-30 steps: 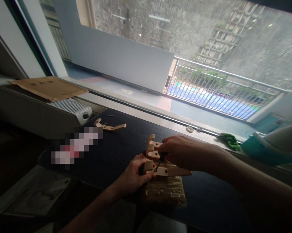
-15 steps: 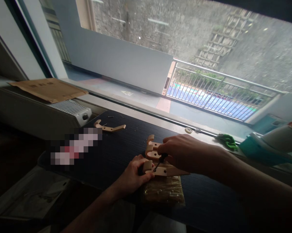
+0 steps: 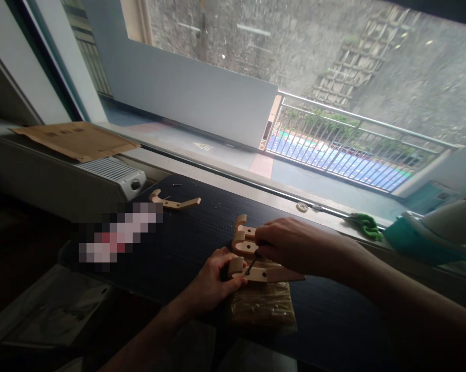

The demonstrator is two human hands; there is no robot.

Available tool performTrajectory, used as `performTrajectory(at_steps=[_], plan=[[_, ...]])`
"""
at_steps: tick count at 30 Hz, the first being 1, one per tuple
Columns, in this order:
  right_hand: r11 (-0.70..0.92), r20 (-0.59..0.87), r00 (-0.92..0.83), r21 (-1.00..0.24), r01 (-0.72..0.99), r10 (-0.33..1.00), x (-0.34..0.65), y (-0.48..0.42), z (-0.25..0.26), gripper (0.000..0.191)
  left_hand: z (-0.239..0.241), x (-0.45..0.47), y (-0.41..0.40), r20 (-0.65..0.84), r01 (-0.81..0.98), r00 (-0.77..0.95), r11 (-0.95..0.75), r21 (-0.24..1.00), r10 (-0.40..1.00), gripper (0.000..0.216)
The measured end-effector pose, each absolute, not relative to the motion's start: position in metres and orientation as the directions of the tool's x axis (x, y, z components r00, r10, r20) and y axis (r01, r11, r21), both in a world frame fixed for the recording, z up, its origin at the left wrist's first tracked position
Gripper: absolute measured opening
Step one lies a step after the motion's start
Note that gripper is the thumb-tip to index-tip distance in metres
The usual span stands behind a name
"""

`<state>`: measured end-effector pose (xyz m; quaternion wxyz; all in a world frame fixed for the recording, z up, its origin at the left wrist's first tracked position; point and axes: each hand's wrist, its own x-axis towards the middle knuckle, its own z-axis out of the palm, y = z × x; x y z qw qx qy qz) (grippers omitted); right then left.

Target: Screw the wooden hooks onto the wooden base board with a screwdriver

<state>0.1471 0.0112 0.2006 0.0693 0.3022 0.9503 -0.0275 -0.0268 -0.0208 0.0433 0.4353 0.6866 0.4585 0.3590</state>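
Observation:
My left hand (image 3: 216, 276) grips the curled end of a pale wooden hook (image 3: 274, 274), its thumb along the near side. The hook lies on a block wrapped in shiny brown tape (image 3: 262, 305). My right hand (image 3: 281, 243) is closed round a screwdriver (image 3: 252, 263), its handle mostly hidden by the fingers. The tool slants down, with its tip at the dark hole near the curled end. Just beyond, two more wooden hooks (image 3: 241, 237) lie side by side, partly behind my right hand.
Another wooden hook (image 3: 174, 204) lies farther left on the dark table (image 3: 194, 243), beside a blurred-out patch. A brown envelope (image 3: 78, 140) rests on a white heater (image 3: 112, 175). Along the windowsill are a tape roll (image 3: 301, 206), a green cloth (image 3: 367, 225) and a teal container (image 3: 403, 235).
My right hand has turned slightly on the screwdriver, covering more of its handle. The tip stays at the same hole, and my left hand holds its place.

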Motion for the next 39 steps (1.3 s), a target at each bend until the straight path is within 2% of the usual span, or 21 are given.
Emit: performTrajectory(at_steps=[3,5,14,24,30,33,36,39], plan=[[0.770,-0.168,-0.763,-0.032,0.637,0.624,0.145,0.012,0.205,0.010,0.044,-0.026,-0.021,0.100,0.315,0.310,-0.201,0.928,0.946,0.018],[0.753,-0.194,-0.744,-0.032,0.657,0.640,0.142,0.011,0.213,0.016,0.045,-0.026,-0.022,0.095,0.312,0.308,-0.195,0.930,0.947,0.018],[0.821,-0.221,-0.808,-0.052,0.569,0.546,0.137,0.009,0.223,0.017,0.043,-0.027,-0.022,0.105,0.309,0.317,-0.207,0.928,0.943,0.017],[0.766,-0.219,-0.791,-0.203,0.610,0.572,0.153,0.014,0.209,0.015,0.044,-0.026,-0.022,0.104,0.316,0.311,-0.206,0.926,0.945,0.018],[0.733,-0.223,-0.741,-0.133,0.667,0.634,0.150,0.011,0.217,0.014,0.047,-0.026,-0.022,0.098,0.316,0.301,-0.197,0.928,0.949,0.018],[0.755,-0.233,-0.752,-0.096,0.648,0.616,0.144,0.008,0.222,0.022,0.047,-0.026,-0.022,0.103,0.313,0.298,-0.199,0.929,0.949,0.019],[0.803,-0.248,-0.787,-0.056,0.593,0.564,0.140,0.007,0.223,0.023,0.046,-0.026,-0.021,0.098,0.314,0.303,-0.197,0.929,0.948,0.019],[0.814,-0.227,-0.805,-0.077,0.576,0.548,0.141,0.010,0.218,0.019,0.044,-0.026,-0.021,0.095,0.308,0.307,-0.193,0.932,0.947,0.018]])
